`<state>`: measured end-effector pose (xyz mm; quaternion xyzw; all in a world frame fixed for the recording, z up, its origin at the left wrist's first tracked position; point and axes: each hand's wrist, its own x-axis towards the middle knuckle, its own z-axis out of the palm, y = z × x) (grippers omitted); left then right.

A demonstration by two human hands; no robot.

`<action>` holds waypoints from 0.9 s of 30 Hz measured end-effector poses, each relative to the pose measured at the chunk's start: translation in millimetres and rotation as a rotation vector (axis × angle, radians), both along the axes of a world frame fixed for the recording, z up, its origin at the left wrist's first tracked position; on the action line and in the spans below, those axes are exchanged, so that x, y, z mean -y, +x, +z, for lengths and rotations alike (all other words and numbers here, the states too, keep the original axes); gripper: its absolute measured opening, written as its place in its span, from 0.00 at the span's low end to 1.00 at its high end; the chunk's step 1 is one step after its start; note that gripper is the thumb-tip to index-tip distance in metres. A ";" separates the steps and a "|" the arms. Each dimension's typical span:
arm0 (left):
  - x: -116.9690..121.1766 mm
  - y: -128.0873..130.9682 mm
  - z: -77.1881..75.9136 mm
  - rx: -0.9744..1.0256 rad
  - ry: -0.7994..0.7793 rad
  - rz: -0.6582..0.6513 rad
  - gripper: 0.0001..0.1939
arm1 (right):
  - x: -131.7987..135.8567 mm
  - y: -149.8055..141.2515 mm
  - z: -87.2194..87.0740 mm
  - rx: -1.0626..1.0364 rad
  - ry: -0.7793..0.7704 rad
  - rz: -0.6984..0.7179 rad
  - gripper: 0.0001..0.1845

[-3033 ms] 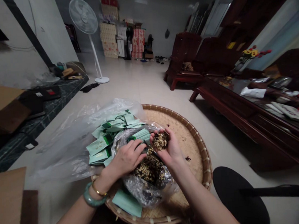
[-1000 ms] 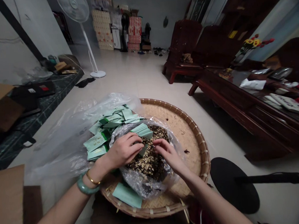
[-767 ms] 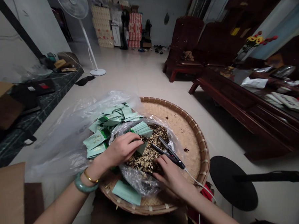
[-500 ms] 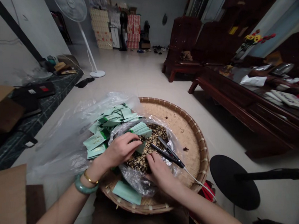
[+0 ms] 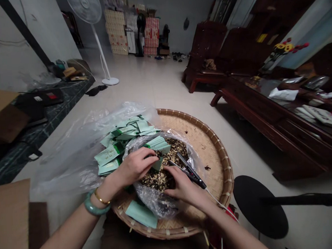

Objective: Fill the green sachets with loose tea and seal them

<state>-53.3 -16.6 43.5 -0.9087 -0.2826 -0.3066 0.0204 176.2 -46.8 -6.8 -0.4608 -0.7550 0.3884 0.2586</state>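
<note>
My left hand (image 5: pixel 137 165) is closed on a pale green paper packet (image 5: pixel 158 164), held over a clear plastic bag (image 5: pixel 156 205) of loose dried mix (image 5: pixel 175 149), dark with pale bits. My right hand (image 5: pixel 181 185) hovers at the bag's near right side, thumb and fingers apart, with nothing seen in it. Just beyond it a black hair straightener (image 5: pixel 191 170) lies on the bag's edge, jaws spread, partly covered by the hand. A fanned stack of green packets (image 5: pixel 157 144) rests on the mix. One more packet (image 5: pixel 141 214) lies at the near edge.
The bag stands in a round woven bamboo tray (image 5: pixel 221 151). A heap of green packets (image 5: pixel 109 153) and a large clear plastic sheet (image 5: pixel 70 163) cover its left side. A white cord (image 5: pixel 221 205) runs from the straightener. A round black base (image 5: pixel 259 207) stands on the right.
My right hand has lifted out of the mix, and its thumb and fingers have spread apart. My left hand keeps its hold on the packet in nearly the same place.
</note>
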 end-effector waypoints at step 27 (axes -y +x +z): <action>1.8 -1.2 1.7 0.001 0.096 0.046 0.10 | -38.4 -25.7 90.4 -0.076 0.245 0.093 0.15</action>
